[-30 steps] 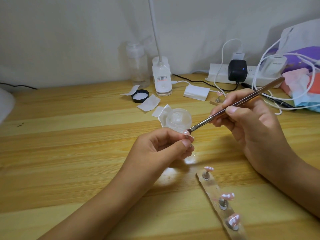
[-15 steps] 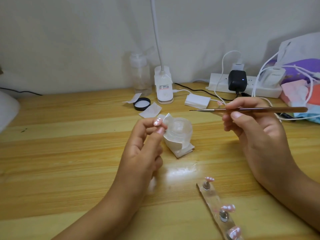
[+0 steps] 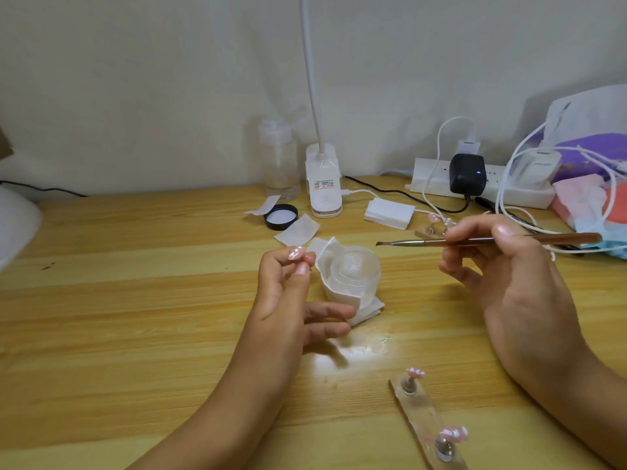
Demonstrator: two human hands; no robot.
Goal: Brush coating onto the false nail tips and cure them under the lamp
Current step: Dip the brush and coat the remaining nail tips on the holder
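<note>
My left hand [image 3: 290, 293] pinches a pink false nail tip [image 3: 294, 253] between thumb and forefinger, raised just left of the clear gel jar [image 3: 356, 273], which sits on crumpled white paper. My right hand [image 3: 502, 273] grips a thin brown brush [image 3: 475, 241] held level, its dark bristle end pointing left above the jar and well apart from the nail tip. A clear holder strip [image 3: 424, 422] at the lower right carries two pink nail tips [image 3: 415, 372] on small stands. The white gooseneck lamp base [image 3: 323, 184] stands at the back of the table.
Behind the jar lie a black jar lid [image 3: 281, 216], white paper wipes [image 3: 297, 230], a clear bottle [image 3: 278, 157] and a small white box [image 3: 389, 213]. A power strip [image 3: 481, 184] with chargers and cables, plus cloths, crowds the back right. A white object [image 3: 17, 225] sits at the left edge.
The brush tip has left the nail tip and swung up to level, pointing left. My left hand has lifted the nail tip upward and away from the brush; the jar is now unhidden.
</note>
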